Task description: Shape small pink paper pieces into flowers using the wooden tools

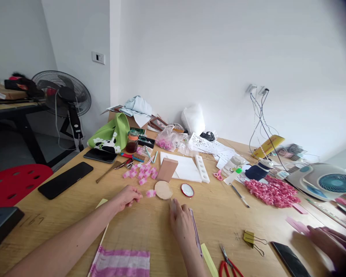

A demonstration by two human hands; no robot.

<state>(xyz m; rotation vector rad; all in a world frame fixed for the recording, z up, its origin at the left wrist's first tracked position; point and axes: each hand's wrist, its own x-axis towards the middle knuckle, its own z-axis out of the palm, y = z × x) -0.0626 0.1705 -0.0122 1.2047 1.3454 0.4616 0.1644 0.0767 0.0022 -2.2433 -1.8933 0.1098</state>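
Fluffy pink tuft [150, 193] between left hand [128, 197] and round tan disc [163, 190]

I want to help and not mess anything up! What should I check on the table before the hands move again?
1. Is the left hand empty? Ok, nothing shows in it.
2. Is the right hand empty? Ok, nothing shows in it.
3. Is the pink tuft apart from the round wooden disc? Cannot tell, they sit very close.
4. Are the red-handled scissors away from both hands? Ok, they lie near the table's front edge.
5. Is the co-worker's hand away from this spot? Ok, it is far off to the right.
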